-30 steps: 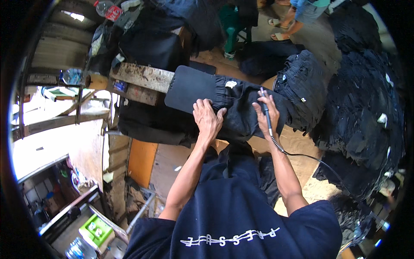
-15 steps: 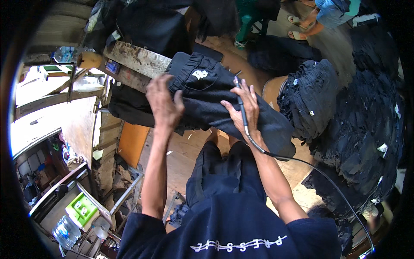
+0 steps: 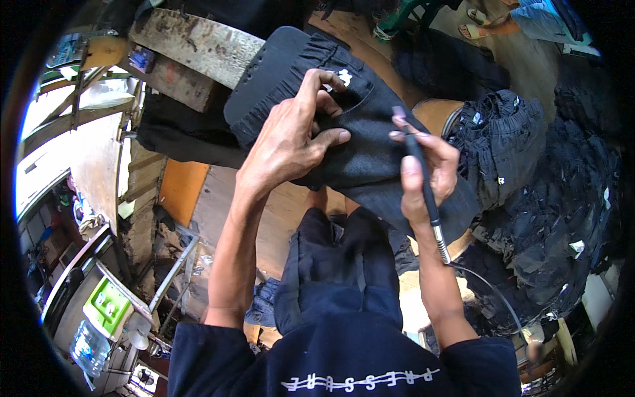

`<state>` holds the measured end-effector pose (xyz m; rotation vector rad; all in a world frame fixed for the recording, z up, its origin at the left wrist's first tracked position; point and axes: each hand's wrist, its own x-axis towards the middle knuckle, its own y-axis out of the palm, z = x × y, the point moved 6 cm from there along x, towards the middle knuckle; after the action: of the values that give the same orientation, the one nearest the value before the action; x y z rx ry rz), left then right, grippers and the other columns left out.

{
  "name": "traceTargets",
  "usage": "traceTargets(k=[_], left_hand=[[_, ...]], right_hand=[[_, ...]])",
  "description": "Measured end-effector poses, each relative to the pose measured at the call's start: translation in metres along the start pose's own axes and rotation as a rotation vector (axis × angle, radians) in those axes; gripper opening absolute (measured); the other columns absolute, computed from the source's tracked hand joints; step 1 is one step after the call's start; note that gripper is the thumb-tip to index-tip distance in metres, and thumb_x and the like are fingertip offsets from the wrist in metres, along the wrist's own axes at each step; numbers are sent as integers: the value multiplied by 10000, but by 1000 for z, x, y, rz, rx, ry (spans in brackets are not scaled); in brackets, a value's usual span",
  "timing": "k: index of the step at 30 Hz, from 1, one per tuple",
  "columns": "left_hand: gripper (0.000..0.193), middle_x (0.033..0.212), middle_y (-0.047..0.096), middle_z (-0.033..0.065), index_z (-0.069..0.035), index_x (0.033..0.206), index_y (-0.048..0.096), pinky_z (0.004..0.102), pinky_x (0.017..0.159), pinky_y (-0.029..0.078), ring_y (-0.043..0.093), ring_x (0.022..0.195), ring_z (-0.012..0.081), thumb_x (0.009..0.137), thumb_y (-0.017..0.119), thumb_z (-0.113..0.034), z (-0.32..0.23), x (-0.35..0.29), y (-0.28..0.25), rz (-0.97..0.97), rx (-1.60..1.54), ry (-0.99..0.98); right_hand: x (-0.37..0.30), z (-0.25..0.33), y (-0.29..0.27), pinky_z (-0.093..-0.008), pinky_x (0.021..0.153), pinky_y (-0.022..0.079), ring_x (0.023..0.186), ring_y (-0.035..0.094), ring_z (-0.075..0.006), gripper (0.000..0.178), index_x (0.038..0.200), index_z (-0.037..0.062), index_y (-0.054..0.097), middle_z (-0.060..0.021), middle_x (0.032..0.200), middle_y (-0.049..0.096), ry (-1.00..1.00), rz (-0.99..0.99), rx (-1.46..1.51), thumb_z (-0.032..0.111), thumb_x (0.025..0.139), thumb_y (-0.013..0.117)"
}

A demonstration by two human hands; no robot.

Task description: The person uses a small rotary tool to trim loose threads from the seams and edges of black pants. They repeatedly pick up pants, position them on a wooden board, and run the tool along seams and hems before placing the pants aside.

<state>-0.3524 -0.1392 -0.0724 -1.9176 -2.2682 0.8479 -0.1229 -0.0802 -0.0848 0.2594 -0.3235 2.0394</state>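
Note:
A black garment (image 3: pixel 370 142) with a gathered elastic waistband is drawn over a flat dark board (image 3: pixel 268 63) in front of me. It carries a small white emblem (image 3: pixel 342 79) near the waistband. My left hand (image 3: pixel 294 129) is over the garment with bent fingers, the index fingertip at the emblem and the thumb apart from it. I see nothing held in it. In my right hand (image 3: pixel 433 169) is a black pen-shaped corded tool (image 3: pixel 425 185), tilted over the garment's right part. The tool's upper tip is blurred, and a cable trails from its metal-ringed lower end.
A worn plank (image 3: pixel 198 43) runs behind the board at upper left. Gathered black garments (image 3: pixel 503 139) lie on a round stand to the right, beside a large heap of dark cloth (image 3: pixel 569 192). A person's sandalled foot (image 3: pixel 473 31) shows at upper right. A green tray (image 3: pixel 108 306) stands lower left.
My left hand has moved right, from beside the waistband to the emblem, its fingers now bent. My right hand has lifted the pen-shaped tool and shifted right. The view has shifted too.

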Motion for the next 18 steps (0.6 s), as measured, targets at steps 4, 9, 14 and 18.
traceTargets(k=[4, 9, 14, 18], left_hand=[[731, 1008, 746, 34, -83, 1398, 464, 248, 713, 478, 612, 821, 71, 843, 938, -52, 16, 1, 6, -44, -183, 5], [766, 1057, 743, 61, -82, 1389, 441, 235, 707, 474, 624, 838, 70, 822, 953, -27, 29, 0, 6, -46, -185, -6], [776, 1064, 744, 73, -90, 1396, 441, 218, 711, 467, 633, 859, 75, 812, 946, -11, 34, 0, 7, -55, -240, -12], [785, 1069, 746, 75, -90, 1407, 433, 222, 711, 474, 644, 879, 84, 806, 927, 14, 34, 1, 8, -70, -269, -20]], right_hand=[[19, 4, 29, -458, 916, 672, 1020, 829, -408, 264, 1127, -59, 720, -292, 1090, 799, -260, 106, -157, 42, 890, 776], [25, 4, 37, -501, 933, 675, 1023, 829, -434, 247, 1118, -86, 727, -306, 1047, 806, -298, 171, -138, 42, 907, 741], [21, 0, 39, -535, 919, 680, 983, 834, -438, 251, 1108, -83, 732, -277, 965, 807, -321, 196, -171, 58, 900, 746], [21, -1, 41, -534, 915, 682, 983, 835, -435, 244, 1097, -81, 738, -275, 964, 807, -328, 201, -176, 61, 899, 754]])
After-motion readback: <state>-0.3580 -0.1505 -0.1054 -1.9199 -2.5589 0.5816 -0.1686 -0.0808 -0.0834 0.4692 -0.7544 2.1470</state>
